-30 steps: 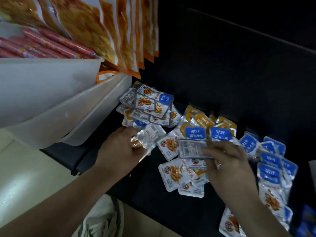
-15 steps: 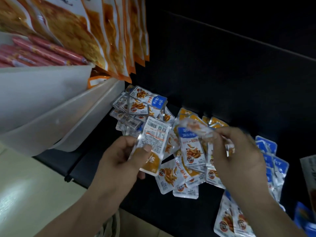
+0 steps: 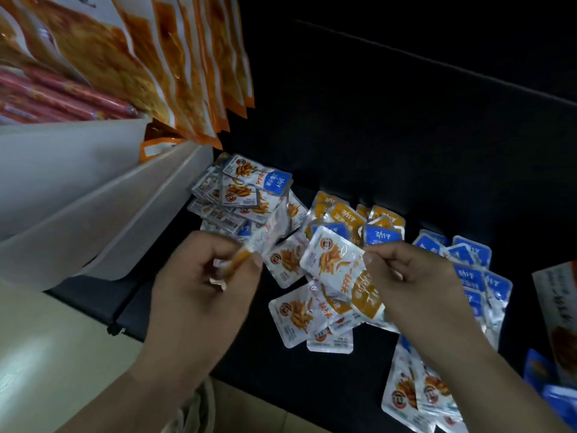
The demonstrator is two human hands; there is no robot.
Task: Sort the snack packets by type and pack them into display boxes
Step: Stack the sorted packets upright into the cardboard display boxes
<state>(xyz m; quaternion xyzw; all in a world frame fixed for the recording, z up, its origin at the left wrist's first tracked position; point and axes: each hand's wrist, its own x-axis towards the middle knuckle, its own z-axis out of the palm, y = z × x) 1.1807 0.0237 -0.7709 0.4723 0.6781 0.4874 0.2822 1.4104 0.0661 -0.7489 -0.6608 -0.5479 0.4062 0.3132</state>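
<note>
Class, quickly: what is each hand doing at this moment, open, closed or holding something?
Left hand: pinches a blurred packet with an orange edge.
Right hand: pinches the edge of an orange-ended packet.

Bare forearms, bare left hand (image 3: 199, 295) and right hand (image 3: 415, 282) — pale shoe (image 3: 195, 407) below, blurred

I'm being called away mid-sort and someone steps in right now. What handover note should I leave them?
Left hand pinches a blurred packet, orange at one end.
Right hand grips an orange packet over the mixed heap.
On the dark shelf: blue stack back left, orange group behind the heap, blue row right.
Done: those groups seem sorted.
Left: place both held packets, sort the heap, box everything; I see no small packets boxed.
</note>
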